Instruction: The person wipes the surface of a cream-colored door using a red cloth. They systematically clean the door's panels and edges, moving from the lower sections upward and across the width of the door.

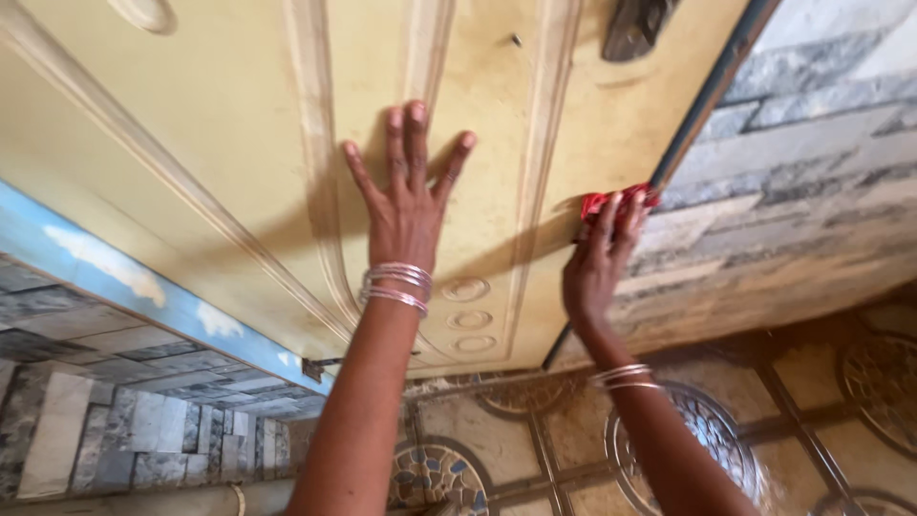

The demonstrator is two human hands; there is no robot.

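We see two hands on a yellow door, one flat and one holding a red cloth.

Our left hand lies flat on the moulded door, fingers spread wide and holding nothing. Our right hand presses the red cloth against the door's edge, fingers closed over it, just beside the grey stone-tiled wall. Silver bangles ring both wrists, above a patterned tile floor.

I see no packages, labels, signs or screens anywhere in front of me. Nothing here carries a wrapper, a tag or a display of any kind.
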